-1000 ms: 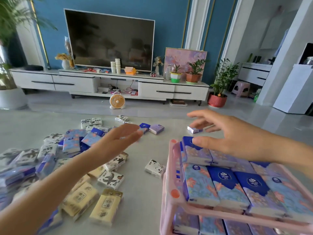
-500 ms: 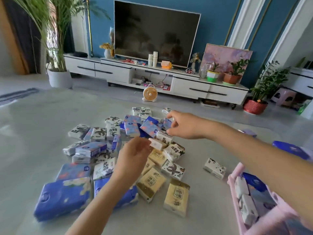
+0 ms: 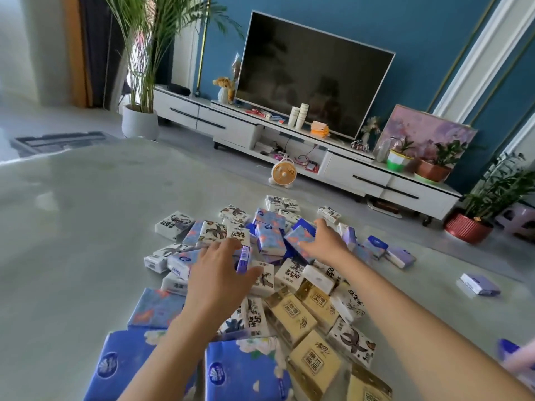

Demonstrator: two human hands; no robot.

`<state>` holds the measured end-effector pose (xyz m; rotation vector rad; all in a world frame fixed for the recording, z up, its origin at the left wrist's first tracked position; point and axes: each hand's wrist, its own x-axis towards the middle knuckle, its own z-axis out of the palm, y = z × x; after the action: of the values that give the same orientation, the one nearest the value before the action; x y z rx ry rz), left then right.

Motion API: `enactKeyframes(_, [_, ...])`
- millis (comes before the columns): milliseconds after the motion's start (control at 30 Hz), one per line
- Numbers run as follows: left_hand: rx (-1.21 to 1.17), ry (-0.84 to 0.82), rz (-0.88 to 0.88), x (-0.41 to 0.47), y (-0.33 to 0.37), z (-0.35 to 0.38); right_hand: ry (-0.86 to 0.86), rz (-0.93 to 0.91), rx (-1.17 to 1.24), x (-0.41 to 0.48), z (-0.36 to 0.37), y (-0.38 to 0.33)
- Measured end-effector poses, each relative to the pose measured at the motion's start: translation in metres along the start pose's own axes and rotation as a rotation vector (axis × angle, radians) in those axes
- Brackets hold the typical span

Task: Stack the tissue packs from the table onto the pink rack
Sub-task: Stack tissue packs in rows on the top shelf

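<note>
Shift: both hands, over the pink rack [image 3: 524, 360] a second ago, are back at the tissue packs [image 3: 289, 314] heaped on the table [image 3: 72, 227].
Left hand [image 3: 215, 273]: fingers straight and spread on the heap, gripping nothing; a purple-edged pack [image 3: 244, 257] stands against its thumb.
Right hand [image 3: 325, 244]: fingers curl round a blue floral pack [image 3: 299, 241], just right of the left fingertips.
Rack: a blurred sliver well right of both hands.
Outlook: a fresh pick-up seems begun; many packs remain.

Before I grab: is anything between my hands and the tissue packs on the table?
Nothing visible is. The left hand touches a purple-edged pack; the right hand touches a blue floral pack.
</note>
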<state>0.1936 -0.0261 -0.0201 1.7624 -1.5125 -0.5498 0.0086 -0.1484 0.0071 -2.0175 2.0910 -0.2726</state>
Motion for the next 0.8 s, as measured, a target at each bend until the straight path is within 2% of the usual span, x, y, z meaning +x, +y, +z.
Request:
enactKeyframes(100, [0.132,-0.058,-0.044,0.005,0.000,0.012,-0.092,0.086,-0.065,0.013,0.012,0.003])
enactKeyframes(167, [0.198,-0.054,-0.051,0.008,-0.003,0.019,-0.091,0.096,-0.099,0.017,0.020,0.005])
enactKeyframes(267, [0.222,0.032,-0.038,0.009,-0.003,0.025,0.038,0.051,-0.175,0.011,0.022,0.004])
enactKeyframes(367, [0.117,0.156,-0.081,0.009,0.005,0.022,0.190,-0.035,-0.045,-0.004,0.009,-0.002])
enactKeyframes(433, [-0.050,0.248,-0.125,0.010,0.013,0.014,0.187,-0.097,0.208,-0.020,-0.005,-0.009])
enactKeyframes(500, [-0.328,0.309,-0.149,0.008,0.025,-0.002,0.126,-0.129,0.532,-0.042,-0.021,-0.016])
enactKeyframes(567, [-0.705,0.244,-0.186,0.003,0.038,-0.016,0.059,-0.144,0.883,-0.072,-0.036,-0.021])
enactKeyframes(633, [-1.057,0.083,-0.247,-0.007,0.051,-0.029,0.017,-0.146,1.143,-0.102,-0.049,-0.020])
enactKeyframes(700, [-1.299,-0.063,-0.279,-0.020,0.062,-0.039,0.012,-0.165,1.243,-0.135,-0.060,-0.015])
enactKeyframes(800, [-1.379,-0.167,-0.243,-0.043,0.079,-0.044,0.103,-0.201,1.236,-0.183,-0.078,-0.004])
